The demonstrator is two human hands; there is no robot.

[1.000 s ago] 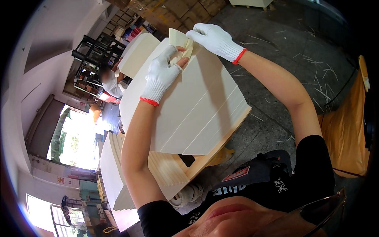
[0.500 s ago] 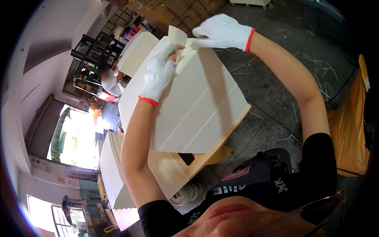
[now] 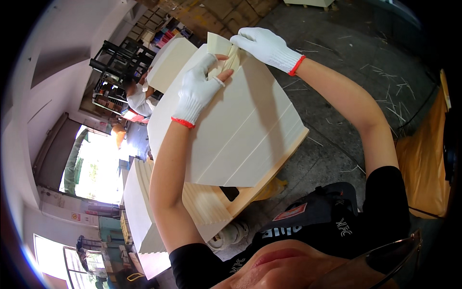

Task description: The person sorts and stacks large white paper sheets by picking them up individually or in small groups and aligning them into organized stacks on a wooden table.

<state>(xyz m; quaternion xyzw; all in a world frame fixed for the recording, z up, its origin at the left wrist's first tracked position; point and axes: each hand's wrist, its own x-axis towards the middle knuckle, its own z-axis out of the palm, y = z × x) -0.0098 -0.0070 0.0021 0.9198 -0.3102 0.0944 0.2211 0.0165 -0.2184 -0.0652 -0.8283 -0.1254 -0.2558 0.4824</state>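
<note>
A tall stack of off-white paper sheets (image 3: 226, 130) stands before me, with faint lines across its near side. At its far end several cream sheets (image 3: 219, 44) are bent up in a curl. My left hand (image 3: 196, 86), in a white knit glove with a red cuff and bare fingertips, has its thumb and forefinger around the bent sheets. My right hand (image 3: 264, 45), also gloved, is closed on the sheets' right edge, its fingertips pressed together there. Its palm side is hidden.
A wooden pallet (image 3: 269, 176) bears the stack; another paper stack (image 3: 137, 207) stands at lower left. Beyond, a person (image 3: 139, 98) works beside a further stack (image 3: 171, 62). Paper strips litter the dark floor (image 3: 337, 96). An orange-brown sheet-covered object (image 3: 423, 159) stands at right.
My right hand has come left and slightly down onto the sheets' edge. My left thumb and forefinger have spread farther apart, and the sheets between my hands are now more bent.
</note>
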